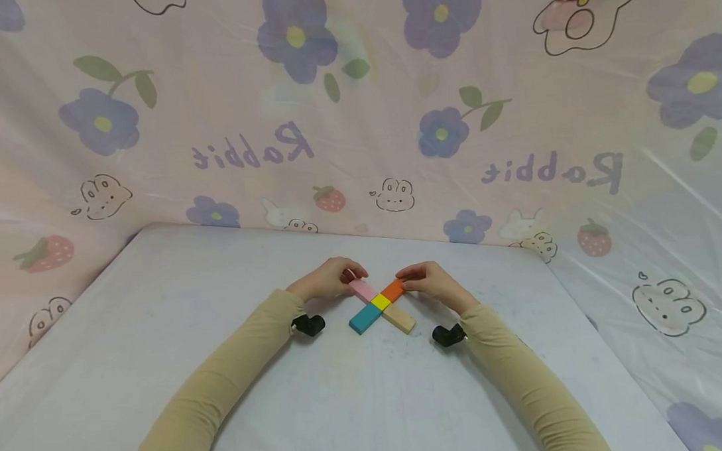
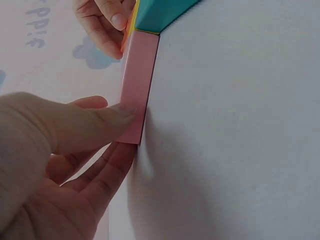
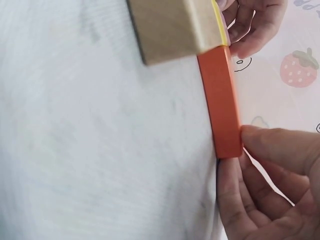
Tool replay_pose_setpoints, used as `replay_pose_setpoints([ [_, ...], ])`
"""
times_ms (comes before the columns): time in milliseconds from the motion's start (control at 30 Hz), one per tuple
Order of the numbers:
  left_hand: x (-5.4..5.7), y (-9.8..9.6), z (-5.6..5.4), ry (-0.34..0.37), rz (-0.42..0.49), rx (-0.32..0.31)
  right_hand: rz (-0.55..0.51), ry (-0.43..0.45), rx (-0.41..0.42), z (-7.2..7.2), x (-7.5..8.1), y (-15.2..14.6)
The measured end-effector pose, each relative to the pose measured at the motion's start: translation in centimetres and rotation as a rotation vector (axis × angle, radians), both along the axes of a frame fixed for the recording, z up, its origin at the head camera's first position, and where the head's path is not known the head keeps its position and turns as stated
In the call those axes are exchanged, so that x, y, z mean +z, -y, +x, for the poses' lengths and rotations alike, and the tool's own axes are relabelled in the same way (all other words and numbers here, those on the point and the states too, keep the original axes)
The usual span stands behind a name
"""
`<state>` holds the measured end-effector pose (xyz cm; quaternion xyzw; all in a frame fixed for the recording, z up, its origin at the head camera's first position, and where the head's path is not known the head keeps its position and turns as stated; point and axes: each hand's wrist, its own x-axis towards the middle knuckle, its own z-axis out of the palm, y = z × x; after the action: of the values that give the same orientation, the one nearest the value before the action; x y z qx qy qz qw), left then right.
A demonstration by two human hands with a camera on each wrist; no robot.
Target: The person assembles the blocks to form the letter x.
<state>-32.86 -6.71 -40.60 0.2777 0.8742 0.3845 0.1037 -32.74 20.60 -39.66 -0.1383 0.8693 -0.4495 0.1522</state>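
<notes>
Several blocks form an X lying flat on the white table: a yellow block (image 1: 380, 302) at the centre, with pink, orange, teal and plain wood arms touching it. My left hand (image 1: 333, 277) grips the outer end of the pink block (image 1: 362, 290), thumb on its face and a finger against its end in the left wrist view. On the far right arm, my right hand (image 1: 432, 281) pinches the outer end of the orange block (image 3: 221, 105). The teal block (image 1: 365, 318) and the wood block (image 1: 399, 319) point towards me, untouched by either hand.
The white table (image 1: 283, 401) reaches to a patterned curtain (image 1: 370, 139) behind and at both sides. A black wrist camera (image 1: 309, 325) sits below the left hand, another black camera (image 1: 448, 335) below the right.
</notes>
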Motion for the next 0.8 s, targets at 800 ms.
replay_pose_setpoints([
  [800,-0.26,0.39,-0.12,0.022,0.093,0.010,-0.012,0.018,-0.020,0.14,0.03,-0.11],
])
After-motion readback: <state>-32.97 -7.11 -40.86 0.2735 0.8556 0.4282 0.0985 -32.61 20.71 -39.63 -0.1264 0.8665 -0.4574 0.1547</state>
